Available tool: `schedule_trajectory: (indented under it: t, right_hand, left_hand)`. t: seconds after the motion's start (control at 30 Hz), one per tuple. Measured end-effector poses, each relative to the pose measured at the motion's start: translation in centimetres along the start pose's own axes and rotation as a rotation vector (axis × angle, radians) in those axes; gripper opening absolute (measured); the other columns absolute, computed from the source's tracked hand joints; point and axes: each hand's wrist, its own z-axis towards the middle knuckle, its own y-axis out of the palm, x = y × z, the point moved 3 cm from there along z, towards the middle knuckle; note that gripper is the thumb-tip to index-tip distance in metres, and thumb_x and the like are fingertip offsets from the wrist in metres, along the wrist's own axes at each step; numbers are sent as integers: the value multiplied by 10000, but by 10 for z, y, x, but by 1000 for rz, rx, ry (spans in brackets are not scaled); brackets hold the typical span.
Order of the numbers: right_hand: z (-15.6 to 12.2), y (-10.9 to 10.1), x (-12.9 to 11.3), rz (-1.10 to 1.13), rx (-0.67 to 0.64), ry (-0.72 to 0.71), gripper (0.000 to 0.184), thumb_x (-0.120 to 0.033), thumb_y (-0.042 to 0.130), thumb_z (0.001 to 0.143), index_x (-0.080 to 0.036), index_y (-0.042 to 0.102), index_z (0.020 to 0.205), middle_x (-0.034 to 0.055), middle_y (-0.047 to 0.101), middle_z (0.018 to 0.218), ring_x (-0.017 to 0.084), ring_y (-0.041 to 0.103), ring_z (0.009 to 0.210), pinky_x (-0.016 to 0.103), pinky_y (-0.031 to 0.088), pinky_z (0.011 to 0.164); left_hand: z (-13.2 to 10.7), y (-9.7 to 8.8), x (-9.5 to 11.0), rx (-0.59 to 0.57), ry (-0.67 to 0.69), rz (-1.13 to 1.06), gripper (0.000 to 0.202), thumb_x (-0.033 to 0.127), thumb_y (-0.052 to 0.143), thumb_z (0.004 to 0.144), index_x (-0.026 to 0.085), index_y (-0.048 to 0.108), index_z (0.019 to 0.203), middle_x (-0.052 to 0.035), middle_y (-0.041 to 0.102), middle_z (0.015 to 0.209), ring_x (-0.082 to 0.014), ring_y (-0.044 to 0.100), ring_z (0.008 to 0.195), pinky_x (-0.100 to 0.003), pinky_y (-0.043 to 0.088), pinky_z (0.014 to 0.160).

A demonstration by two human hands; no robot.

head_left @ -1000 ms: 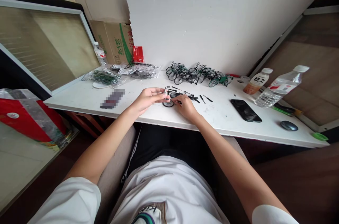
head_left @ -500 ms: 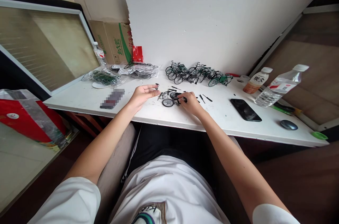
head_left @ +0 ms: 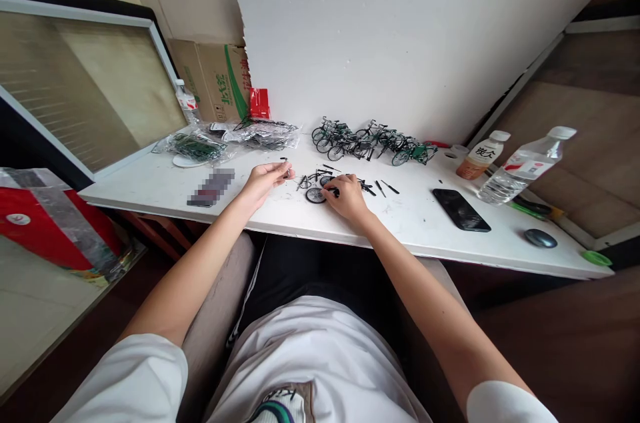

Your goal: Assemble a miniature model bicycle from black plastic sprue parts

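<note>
My left hand (head_left: pixel 267 182) is raised over the table, thumb and fingers pinching a small dark bicycle part (head_left: pixel 284 159); its exact kind is too small to tell. Among loose model bicycle parts rests my right hand (head_left: pixel 349 198), fingers bent and closed, with something black at the fingertips that I cannot make out. Beside those fingertips a small spoked wheel (head_left: pixel 315 195) lies flat. Just behind it is a thin black model bicycle frame (head_left: pixel 305 181). The right hand hides some of the parts.
Several assembled model bicycles (head_left: pixel 350 142) stand behind my hands. Two small screwdrivers (head_left: pixel 390 187) lie to the right, then a black phone (head_left: pixel 461 210), a mouse (head_left: pixel 541 238) and two bottles (head_left: pixel 525 166). Plastic bags of parts (head_left: pixel 197 145) are at the back left.
My left hand has shifted slightly left with the small part, which it now holds differently. My right hand has moved left across the parts towards the small wheel.
</note>
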Motion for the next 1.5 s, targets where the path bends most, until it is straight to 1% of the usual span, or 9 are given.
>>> schedule_trajectory:
  t: [0.13,0.27,0.43,0.6,0.83,0.97,1.2,1.37,1.5]
  right_hand:
    - [13,11,-12,-46,-5,17,310,-469,738,940,-200,815,1074,166,735,1216,415,511,1248,543,441,1021]
    - [24,20,-16,-98,-33,11,335,-471,644,1011,-189,812,1073,182,714,1233,416,486,1273,559,442,1025]
    - [29,22,-17,-150,-17,-80,327,-344,546,1059,-172,781,1207,205,684,1299,401,468,1274,556,436,1029]
    - [37,20,-10,-147,-33,-39,362,-203,470,1051,-154,746,1281,202,689,1333,390,481,1287,538,449,1020]
    - [46,30,-18,-25,-208,-266,449,-317,390,1120,-176,684,1429,120,703,1433,348,447,1461,514,374,1212]
    - [38,33,-22,57,-347,-336,648,-554,225,1144,-197,679,1439,109,693,1451,346,413,1513,519,346,1244]
    - [30,18,-6,77,-205,-293,878,-722,101,1080,-142,622,1485,180,697,1374,360,472,1371,530,382,1172]
    - [32,19,-4,58,-121,-240,705,-588,197,1131,-138,646,1436,177,703,1344,356,466,1335,519,378,1162]
    - [32,23,-9,81,-161,-258,568,-417,299,1125,-114,544,1537,186,652,1453,356,400,1444,529,352,1209]
  left_hand:
    - [0,-1,1,-32,-35,-59,520,462,1001,663,128,788,1000,-161,806,1050,-248,761,1047,-346,480,972]
    - [1,-6,1,-13,-129,-152,495,363,1032,624,148,787,996,-129,799,1065,-208,740,1039,-309,487,935]
    - [3,-5,2,-70,-211,-290,389,240,1005,675,163,758,965,-59,768,961,-153,710,916,-311,517,898]
    - [4,-5,-5,-90,-207,-314,434,157,966,713,153,750,1090,-55,761,962,-145,723,909,-302,540,916]
    - [16,-21,-28,-9,-224,-240,371,123,942,734,129,743,1047,-86,780,955,-181,765,901,-304,566,894]
    - [19,-25,-35,18,-220,-207,347,105,936,734,118,744,1022,-91,789,935,-176,770,861,-299,575,898]
    - [21,-27,-41,1,-209,-158,356,124,948,723,114,751,1019,-90,797,916,-177,777,844,-303,583,910]
    - [23,-31,-46,-16,-199,-147,363,132,948,720,108,757,1028,-98,800,922,-184,778,851,-320,587,926]
    - [24,-32,-46,-33,-195,-155,365,131,949,718,102,759,1028,-99,796,924,-191,780,860,-332,583,944]
